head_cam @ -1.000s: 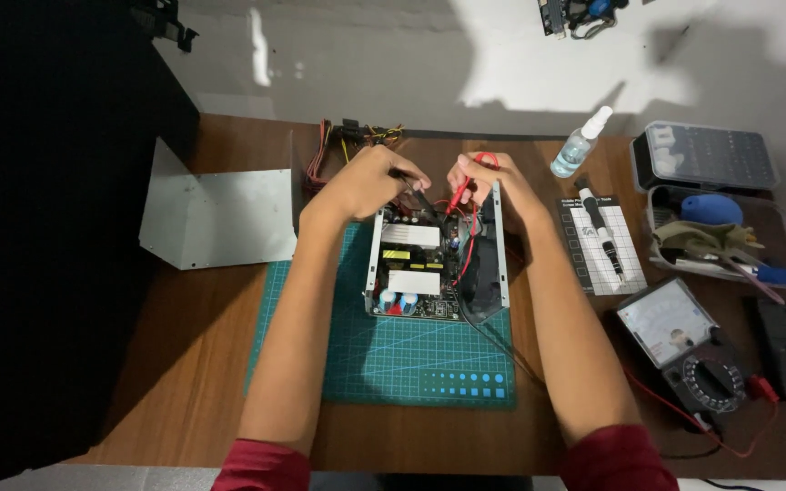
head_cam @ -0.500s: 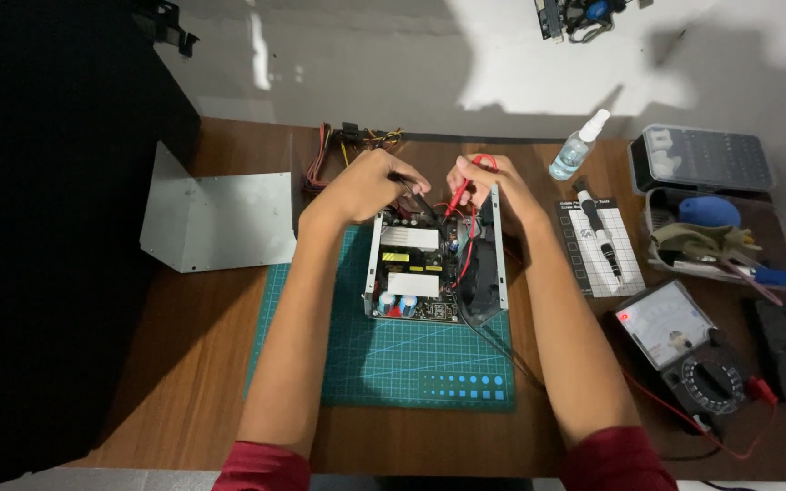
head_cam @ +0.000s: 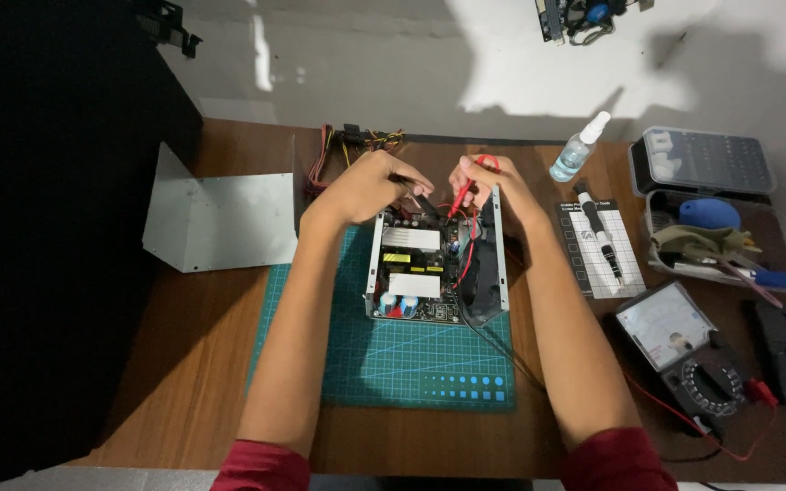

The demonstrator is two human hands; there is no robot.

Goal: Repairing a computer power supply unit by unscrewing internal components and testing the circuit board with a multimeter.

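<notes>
While the fingers of the right hand (head_cam: 488,186) are pinched together on a red test probe (head_cam: 466,195), its tip is pointed down into the open power supply unit (head_cam: 437,264). A black probe (head_cam: 416,193) is clamped in the closed fingers of the left hand (head_cam: 370,186) at the unit's far edge. The unit is set on a green cutting mat (head_cam: 411,355) at the middle of the wooden table (head_cam: 184,364). A metal cover (head_cam: 220,221) is seen to the left, an analogue multimeter (head_cam: 680,350) to the right.
</notes>
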